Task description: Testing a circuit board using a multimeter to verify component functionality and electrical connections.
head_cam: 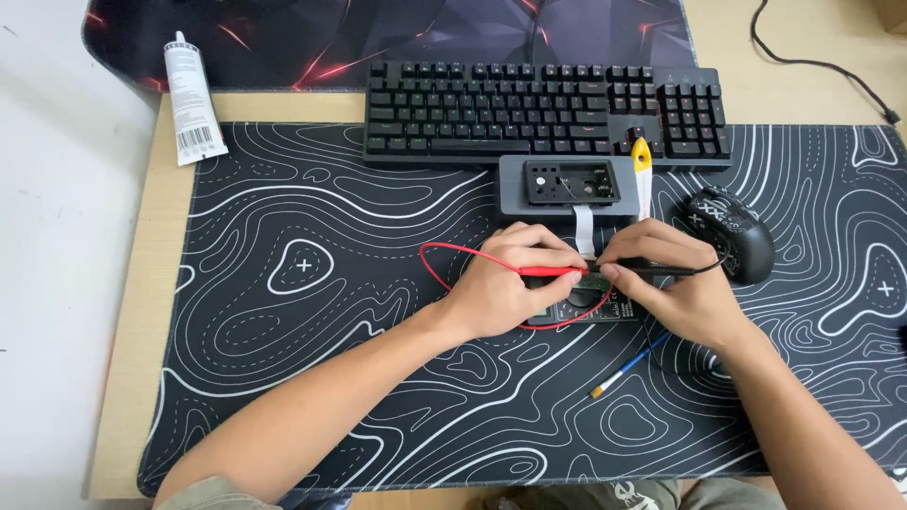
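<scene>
Red probe (548, 271) is gripped by left hand (505, 283), black probe (661, 270) by right hand (675, 288), tips meeting over circuit board (590, 297) at 12 o'clock.

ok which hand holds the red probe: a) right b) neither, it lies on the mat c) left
c: the left hand pinches the red probe with its red lead looping off beside it, while the right hand holds the black probe.

A white tube (194, 99) with a black-and-white barcode label lies at the tabletop's (161, 246) far left corner — no screens, no signs.
</scene>
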